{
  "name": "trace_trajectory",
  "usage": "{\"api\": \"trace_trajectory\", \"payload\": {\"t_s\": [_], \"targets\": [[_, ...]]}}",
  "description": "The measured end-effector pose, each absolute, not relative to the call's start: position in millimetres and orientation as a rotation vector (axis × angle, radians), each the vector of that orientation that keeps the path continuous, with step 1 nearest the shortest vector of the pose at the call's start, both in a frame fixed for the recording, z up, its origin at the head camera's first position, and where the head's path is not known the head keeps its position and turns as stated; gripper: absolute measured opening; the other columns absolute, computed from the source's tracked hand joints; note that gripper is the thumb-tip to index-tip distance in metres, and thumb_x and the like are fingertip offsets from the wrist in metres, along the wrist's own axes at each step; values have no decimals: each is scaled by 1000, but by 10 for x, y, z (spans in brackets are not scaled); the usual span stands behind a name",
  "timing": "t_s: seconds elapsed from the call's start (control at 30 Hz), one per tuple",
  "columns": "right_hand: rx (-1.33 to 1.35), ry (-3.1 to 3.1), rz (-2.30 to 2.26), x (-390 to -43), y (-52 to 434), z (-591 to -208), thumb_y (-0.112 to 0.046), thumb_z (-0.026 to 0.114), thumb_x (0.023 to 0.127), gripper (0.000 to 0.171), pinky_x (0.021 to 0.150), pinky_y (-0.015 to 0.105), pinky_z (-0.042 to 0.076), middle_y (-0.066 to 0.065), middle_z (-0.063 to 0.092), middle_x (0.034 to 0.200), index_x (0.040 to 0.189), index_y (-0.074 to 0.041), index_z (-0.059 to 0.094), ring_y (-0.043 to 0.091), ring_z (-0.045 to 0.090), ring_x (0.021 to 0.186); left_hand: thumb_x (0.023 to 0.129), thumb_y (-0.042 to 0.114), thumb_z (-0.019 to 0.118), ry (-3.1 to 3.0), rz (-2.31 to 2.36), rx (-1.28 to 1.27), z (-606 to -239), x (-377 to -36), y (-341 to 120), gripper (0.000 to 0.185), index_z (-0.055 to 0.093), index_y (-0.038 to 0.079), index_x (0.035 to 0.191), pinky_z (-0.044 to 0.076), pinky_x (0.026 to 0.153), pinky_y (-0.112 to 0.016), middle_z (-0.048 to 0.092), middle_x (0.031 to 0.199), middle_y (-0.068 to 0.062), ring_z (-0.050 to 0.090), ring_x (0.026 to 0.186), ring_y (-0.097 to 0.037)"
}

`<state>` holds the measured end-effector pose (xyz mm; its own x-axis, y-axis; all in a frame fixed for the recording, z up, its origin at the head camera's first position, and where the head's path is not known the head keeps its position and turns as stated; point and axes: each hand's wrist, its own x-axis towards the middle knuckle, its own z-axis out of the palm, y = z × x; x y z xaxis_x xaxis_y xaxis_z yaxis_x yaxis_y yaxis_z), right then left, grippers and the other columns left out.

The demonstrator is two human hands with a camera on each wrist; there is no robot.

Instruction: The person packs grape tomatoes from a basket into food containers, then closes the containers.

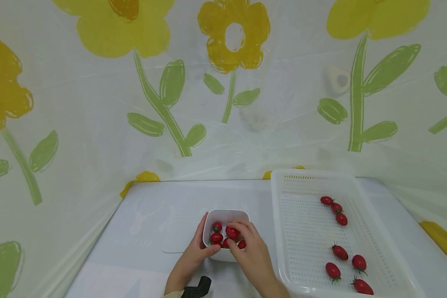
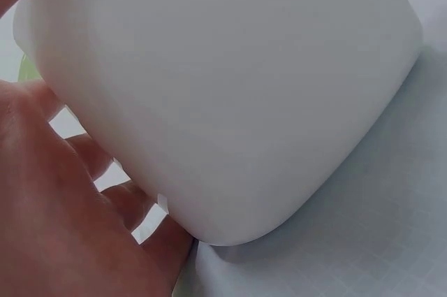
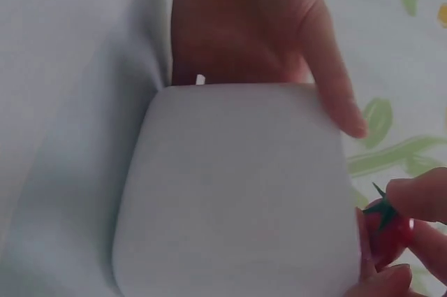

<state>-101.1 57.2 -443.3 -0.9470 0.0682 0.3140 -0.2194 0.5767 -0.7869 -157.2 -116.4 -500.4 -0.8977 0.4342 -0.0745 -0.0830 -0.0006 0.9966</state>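
Observation:
A square white container (image 1: 224, 255) stands on the table with several red cherry tomatoes (image 1: 216, 238) inside. My left hand (image 1: 192, 257) grips its left side, the thumb at the near rim and the fingers along the wall, as the left wrist view shows with the container's side (image 2: 230, 101) filling the picture. Over the container's right part, my right hand (image 1: 256, 257) pinches one cherry tomato (image 3: 391, 235) between thumb and fingers. That tomato's green stem cap points up beside the rim in the right wrist view. Part of the container's contents is hidden behind my right hand.
A large white perforated basket (image 1: 301, 252) stands to the right, with several loose cherry tomatoes (image 1: 340, 252) in it. The table (image 1: 134, 236) has a pale covering. A flower-printed curtain (image 1: 283, 136) hangs behind it and at both sides.

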Motion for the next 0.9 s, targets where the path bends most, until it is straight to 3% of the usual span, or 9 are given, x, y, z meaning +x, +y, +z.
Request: {"api": "trace_trajectory", "payload": {"t_s": [0.63,0.9], "targets": [[187,-2538,1100,-1062,558,-4580,-17,70,75,35,58,16,45,-9,48,109,109,-18,60,10,53,71,83,19,61,1917,1965,360,-4981,-1567,-1152,81,8,40,140,29,99,-47,14,143,6,17,129,-23],[205,-2552,1078,-1060,554,-4602,-21,71,75,37,53,16,43,-8,46,111,110,-17,60,4,51,65,83,17,61,1916,1972,365,-5006,-1569,-1156,81,8,39,140,28,100,-45,12,144,7,16,130,-22]]}}
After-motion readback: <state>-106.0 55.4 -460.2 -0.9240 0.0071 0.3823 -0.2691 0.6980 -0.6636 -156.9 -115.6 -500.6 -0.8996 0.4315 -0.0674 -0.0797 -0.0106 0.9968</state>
